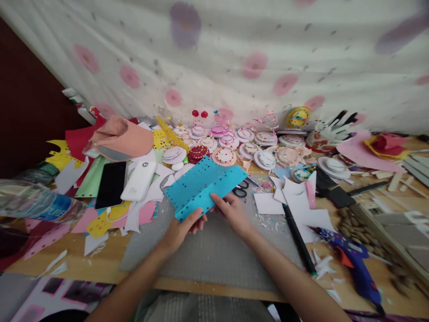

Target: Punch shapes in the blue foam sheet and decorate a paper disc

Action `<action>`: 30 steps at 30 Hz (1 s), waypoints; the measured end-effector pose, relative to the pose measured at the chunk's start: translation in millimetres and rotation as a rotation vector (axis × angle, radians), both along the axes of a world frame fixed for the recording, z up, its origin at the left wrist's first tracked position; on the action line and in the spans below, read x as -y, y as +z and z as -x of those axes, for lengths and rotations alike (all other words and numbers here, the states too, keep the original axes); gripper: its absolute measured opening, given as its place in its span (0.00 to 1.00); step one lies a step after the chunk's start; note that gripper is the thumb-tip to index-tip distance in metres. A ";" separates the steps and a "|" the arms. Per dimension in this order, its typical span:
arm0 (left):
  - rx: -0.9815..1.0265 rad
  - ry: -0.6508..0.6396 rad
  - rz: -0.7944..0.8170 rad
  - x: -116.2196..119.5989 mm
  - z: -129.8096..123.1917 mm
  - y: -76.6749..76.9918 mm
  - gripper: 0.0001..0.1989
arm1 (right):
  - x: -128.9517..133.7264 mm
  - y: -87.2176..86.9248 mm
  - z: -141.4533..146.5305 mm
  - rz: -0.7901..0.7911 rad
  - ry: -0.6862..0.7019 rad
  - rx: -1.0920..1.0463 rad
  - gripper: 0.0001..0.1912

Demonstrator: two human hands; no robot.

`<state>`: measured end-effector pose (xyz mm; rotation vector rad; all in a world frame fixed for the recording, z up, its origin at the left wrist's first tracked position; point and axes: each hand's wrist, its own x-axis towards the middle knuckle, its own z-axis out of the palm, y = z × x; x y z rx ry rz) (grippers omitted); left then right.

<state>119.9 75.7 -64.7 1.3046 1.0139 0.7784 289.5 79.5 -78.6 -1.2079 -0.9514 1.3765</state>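
A creased sheet of blue paper (196, 179), dotted with small punched holes along its edges, is held up above the grey cutting mat (214, 259). My left hand (184, 228) pinches its lower left edge, thumb on top and fingers underneath. On the right, my right hand (231, 212) grips the same lower edge, its thumb on the front face. Just behind the paper's right end lie dark-handled scissors (240, 190), partly covered. Small decorated paper hats (226, 156) stand in rows beyond the sheet.
On the left are a phone (111, 184), a white power bank (139, 181), a water bottle (40, 201), a peach cap (120, 138) and coloured paper scraps. At right lie a black pen (299, 239), white paper pieces (306, 201) and a blue glue gun (355, 259).
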 end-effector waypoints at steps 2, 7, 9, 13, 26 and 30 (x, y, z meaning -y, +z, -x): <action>-0.005 0.062 -0.061 -14.6 -11.1 4.6 0.19 | -1.3 0.1 -5.0 -0.084 0.073 -0.027 0.23; 0.029 0.221 -0.160 -29.6 -17.2 -3.0 0.19 | 0.3 1.7 -17.1 -0.121 0.153 -0.308 0.18; 0.023 0.244 -0.171 -28.4 -14.2 -7.7 0.19 | 2.5 1.9 -18.4 -0.118 0.139 -0.315 0.16; -0.007 0.199 -0.165 -22.9 -10.1 -12.0 0.19 | 3.3 -1.6 -17.6 -0.105 0.099 -0.253 0.18; -0.019 0.137 -0.218 -15.6 -11.9 -13.4 0.21 | 5.7 1.3 -12.9 -0.059 0.065 -0.350 0.16; -0.008 0.127 -0.218 -16.3 -11.4 -15.4 0.20 | 5.6 -0.6 -10.6 -0.067 0.058 -0.359 0.18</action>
